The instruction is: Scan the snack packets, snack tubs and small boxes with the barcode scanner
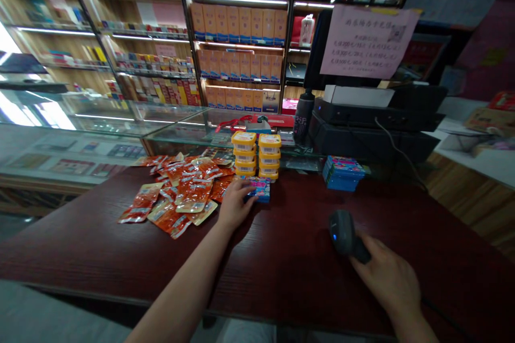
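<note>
My left hand (235, 204) rests on a small blue and pink box (262, 191), its fingers bent over the left end. Behind that box stand two stacks of yellow-lidded tubs (244, 156). A heap of orange foil snack packets (193, 190) lies just left of this hand. My right hand (388, 273) is wrapped round the handle of a black barcode scanner (341, 231), whose head shows a blue light and is held over the dark red table. Farther back on the right sits a pile of similar blue boxes (344, 174).
A dark bottle (303, 117) stands behind the table beside a black cash drawer (374, 142). Above it, a monitor carries a pink paper notice (370, 40). Glass display counters (100, 142) run along the back and left, and lit shelves hold boxed goods (241, 24).
</note>
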### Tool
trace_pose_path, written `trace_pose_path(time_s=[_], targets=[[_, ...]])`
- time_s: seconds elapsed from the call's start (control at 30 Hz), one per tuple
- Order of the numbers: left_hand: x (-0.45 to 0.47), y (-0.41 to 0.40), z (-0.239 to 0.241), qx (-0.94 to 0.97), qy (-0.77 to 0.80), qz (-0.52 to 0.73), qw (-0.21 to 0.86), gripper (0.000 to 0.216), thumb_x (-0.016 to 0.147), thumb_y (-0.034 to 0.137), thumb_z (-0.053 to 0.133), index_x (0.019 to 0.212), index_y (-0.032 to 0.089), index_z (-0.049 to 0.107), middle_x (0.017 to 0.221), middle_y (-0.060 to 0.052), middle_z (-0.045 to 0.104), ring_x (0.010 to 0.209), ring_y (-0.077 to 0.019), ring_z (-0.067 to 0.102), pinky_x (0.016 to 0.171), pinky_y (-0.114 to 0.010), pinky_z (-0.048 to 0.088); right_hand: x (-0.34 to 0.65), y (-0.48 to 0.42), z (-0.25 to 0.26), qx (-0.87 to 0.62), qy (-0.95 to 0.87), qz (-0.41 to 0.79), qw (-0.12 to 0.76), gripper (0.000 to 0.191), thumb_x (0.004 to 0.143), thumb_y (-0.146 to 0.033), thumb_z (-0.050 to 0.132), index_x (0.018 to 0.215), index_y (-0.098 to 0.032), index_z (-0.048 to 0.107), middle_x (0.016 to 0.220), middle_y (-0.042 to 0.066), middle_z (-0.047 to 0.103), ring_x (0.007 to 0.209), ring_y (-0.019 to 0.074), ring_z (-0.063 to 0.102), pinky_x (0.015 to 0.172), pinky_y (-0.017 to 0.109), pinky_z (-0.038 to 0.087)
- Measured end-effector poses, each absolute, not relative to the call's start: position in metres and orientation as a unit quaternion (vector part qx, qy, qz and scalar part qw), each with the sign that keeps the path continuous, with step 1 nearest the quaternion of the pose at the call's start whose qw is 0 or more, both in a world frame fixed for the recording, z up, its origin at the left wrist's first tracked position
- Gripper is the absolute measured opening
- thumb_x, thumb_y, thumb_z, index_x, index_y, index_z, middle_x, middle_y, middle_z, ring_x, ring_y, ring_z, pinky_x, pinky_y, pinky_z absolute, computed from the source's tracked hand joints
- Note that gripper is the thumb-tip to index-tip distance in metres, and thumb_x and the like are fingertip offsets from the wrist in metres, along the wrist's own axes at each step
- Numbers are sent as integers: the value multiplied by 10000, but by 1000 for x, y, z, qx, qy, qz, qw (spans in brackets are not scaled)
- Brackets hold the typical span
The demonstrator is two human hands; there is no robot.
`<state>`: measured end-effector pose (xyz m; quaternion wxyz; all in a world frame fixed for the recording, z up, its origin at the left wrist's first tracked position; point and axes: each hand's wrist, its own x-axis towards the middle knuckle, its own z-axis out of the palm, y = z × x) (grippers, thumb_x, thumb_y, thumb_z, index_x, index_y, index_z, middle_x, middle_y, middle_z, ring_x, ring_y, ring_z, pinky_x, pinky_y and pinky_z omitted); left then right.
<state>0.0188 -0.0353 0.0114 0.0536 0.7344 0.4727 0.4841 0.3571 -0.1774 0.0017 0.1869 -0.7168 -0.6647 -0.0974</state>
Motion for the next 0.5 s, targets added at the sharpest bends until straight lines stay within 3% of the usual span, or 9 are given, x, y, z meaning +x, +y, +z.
trace_pose_path(time_s=[0.17, 0.4, 0.5], targets=[[53, -44, 30, 781, 428, 453, 34, 217, 776, 258, 629, 974, 282, 715, 1108, -80, 643, 1125, -282, 513, 1037, -471, 342, 356, -175, 5, -715, -664, -97, 198, 311, 848, -313, 484, 1126, -242, 603, 1003, 38, 716, 786, 214, 687, 622, 313, 468], [170, -16, 56, 771, 311, 491, 260, 308, 625, 118, 706, 899, 256, 726, 1003, -90, 680, 1024, -266, 581, 1027, -398, 381, 358, -171, 5, -717, -664, -81, 195, 271, 850, -253, 506, 1102, -252, 604, 916, 34, 711, 747, 200, 677, 619, 289, 433], [227, 12, 61, 807, 255, 500, 183, 298, 618, 66, 678, 863, 231, 711, 965, -100, 688, 944, -242, 617, 954, -342, 440, 359, -170, 5, -715, -665, -76, 202, 278, 835, -231, 531, 1099, -249, 613, 915, 39, 707, 772, 200, 674, 659, 289, 438]])
